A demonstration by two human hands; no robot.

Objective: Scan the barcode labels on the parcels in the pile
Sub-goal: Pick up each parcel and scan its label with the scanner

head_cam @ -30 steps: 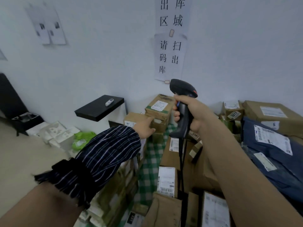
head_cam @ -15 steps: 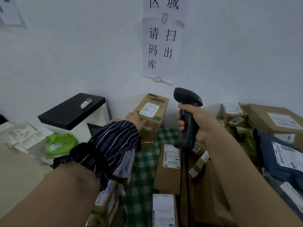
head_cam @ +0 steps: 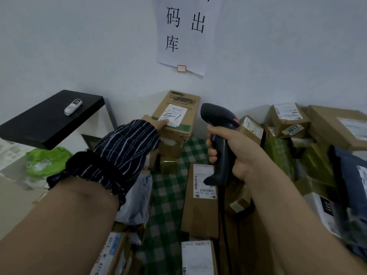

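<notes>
One tall brown cardboard parcel (head_cam: 193,114) at the pile's twelve o'clock is steadied, I judge, by the left hand (head_cam: 154,122), finger curl hidden; the right hand (head_cam: 238,153) clamps a black handheld scanner (head_cam: 220,139) at its four o'clock.

I see a cardboard box (head_cam: 176,116) at the back against the wall (head_cam: 79,46), below a paper sign (head_cam: 184,32). My left hand (head_cam: 156,124) touches its left edge. The barcode scanner (head_cam: 220,139) in my right hand (head_cam: 236,155) stands just right of it, above a long parcel (head_cam: 200,211). At far left, a remote (head_cam: 73,106) lies on a shelf (head_cam: 39,126).
</notes>
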